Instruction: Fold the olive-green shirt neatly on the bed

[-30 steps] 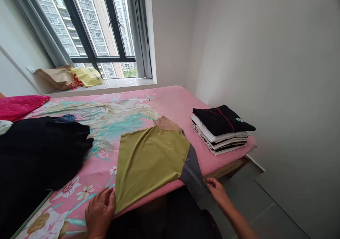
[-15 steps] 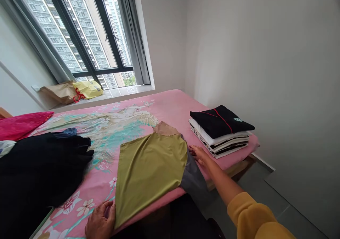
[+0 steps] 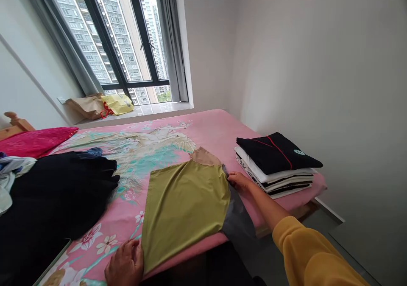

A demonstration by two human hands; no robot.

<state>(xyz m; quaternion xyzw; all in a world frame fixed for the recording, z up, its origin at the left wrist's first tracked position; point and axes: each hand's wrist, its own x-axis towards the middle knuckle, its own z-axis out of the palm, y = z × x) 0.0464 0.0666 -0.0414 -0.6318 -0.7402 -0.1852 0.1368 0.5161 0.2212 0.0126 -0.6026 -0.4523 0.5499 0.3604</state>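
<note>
An olive-green shirt (image 3: pixel 187 205) with a tan shoulder panel (image 3: pixel 206 157) and a grey sleeve (image 3: pixel 237 218) is spread on the bed. Its sleeve droops over the bed's near edge. My right hand (image 3: pixel 241 181) is closed, its fingertips pinching the grey fabric by the shoulder. At the shirt's near left corner, my left hand (image 3: pixel 125 262) has its fingers curled together, with the thumb against the hem. Right of the shirt, close to my right forearm, stands a stack of folded clothes (image 3: pixel 273 180) topped by a black garment (image 3: pixel 280 152) with a red line.
Heaped black clothing (image 3: pixel 60 192) covers the bed's left side, beside a crimson pillow (image 3: pixel 40 141). The pink floral bedsheet (image 3: pixel 219 127) reaches to the window sill, where a brown paper bag (image 3: pixel 85 107) and a yellow bag (image 3: pixel 118 104) lie. A wall rises at right.
My view has turned slightly left, so things sit further right. My right hand has gone from loosely spread fingers beside the sleeve to a pinch on it. The left hand stays at the hem.
</note>
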